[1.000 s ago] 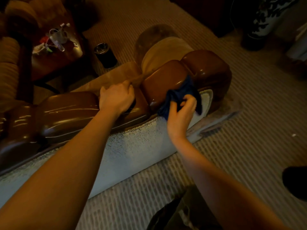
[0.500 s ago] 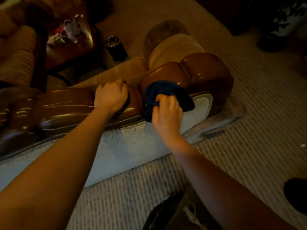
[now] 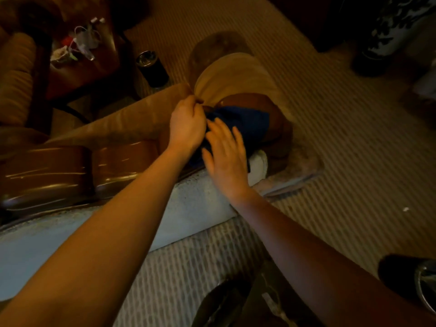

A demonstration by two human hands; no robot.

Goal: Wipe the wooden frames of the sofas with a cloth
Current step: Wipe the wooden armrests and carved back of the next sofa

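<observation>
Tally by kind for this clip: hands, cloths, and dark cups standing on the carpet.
Hands: 2, left hand and right hand
Cloths: 1, blue cloth on the wooden frame
Dark cups on the carpet: 1, cup
Total: 4

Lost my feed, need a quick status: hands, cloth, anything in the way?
Left hand curled, pinching tan upholstery. Right hand flat, fingers spread, on blue cloth. Cloth draped over glossy wooden frame end. Nothing blocking.
</observation>
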